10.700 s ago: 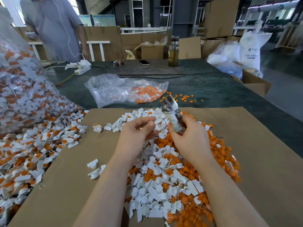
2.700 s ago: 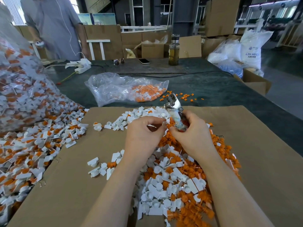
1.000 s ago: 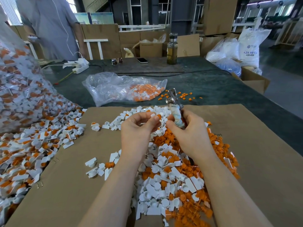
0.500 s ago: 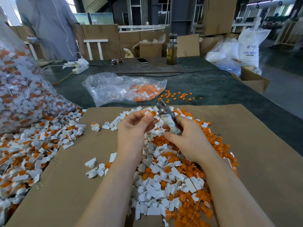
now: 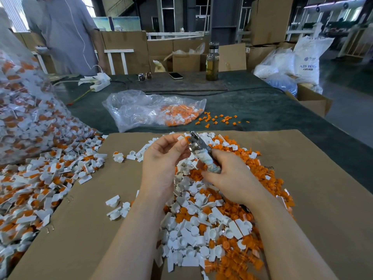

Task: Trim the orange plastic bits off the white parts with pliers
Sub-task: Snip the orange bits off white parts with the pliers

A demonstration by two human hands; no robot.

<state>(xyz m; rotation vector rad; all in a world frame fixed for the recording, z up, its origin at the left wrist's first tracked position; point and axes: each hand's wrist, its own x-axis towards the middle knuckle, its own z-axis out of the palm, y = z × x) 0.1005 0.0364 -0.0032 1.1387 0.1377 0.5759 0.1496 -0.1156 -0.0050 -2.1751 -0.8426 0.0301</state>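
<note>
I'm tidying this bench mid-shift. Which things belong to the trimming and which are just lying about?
In use: pliers in right hand; part pinched by left hand; trimmed pile; untrimmed heap; bag of orange offcuts.

Lying about: phone; sunglasses; bottle; power strip.

We see the left hand (image 5: 161,158) pinching a small white part (image 5: 180,137) with an orange bit against the metal head of the pliers (image 5: 198,147), whose wrapped handles the right hand (image 5: 228,174) grips. Below the hands, toward 6 o'clock, a heap of trimmed white pieces (image 5: 193,235) and orange offcuts (image 5: 252,170) lies on brown cardboard (image 5: 80,239). At 9 o'clock untrimmed parts (image 5: 30,188) spill from a clear sack (image 5: 22,110); at 12 o'clock lies a plastic bag (image 5: 145,110) holding orange scraps.
</note>
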